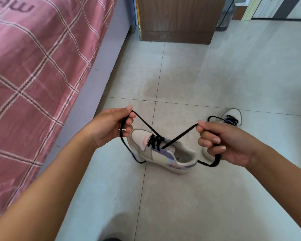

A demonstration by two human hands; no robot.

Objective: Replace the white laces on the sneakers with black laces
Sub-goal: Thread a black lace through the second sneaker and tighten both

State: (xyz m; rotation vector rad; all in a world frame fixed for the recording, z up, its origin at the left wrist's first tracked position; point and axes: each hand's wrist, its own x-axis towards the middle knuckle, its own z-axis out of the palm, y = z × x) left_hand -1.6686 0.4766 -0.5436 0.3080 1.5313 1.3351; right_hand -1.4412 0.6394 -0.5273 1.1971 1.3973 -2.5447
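- Head view, looking down at my two bare hands over a pale tiled floor.
- A cream sneaker with lilac and pink panels sits on the floor between my hands, toe pointing up and left.
- A black lace is threaded through its lower eyelets, criss-crossing over the tongue.
- My left hand is raised to the left of the toe; its fingers pinch one end of the lace, which runs taut down to the eyelets, with a slack loop hanging past the toe to the floor.
- My right hand is to the right of the heel; its fingers curl round the other end, the slack looping out under my palm.
- A second sneaker, also with black lacing, lies on the floor beyond my right hand, partly hidden by it.
- A bed with a pink checked cover runs along the left.
- A wooden cabinet stands at the top.
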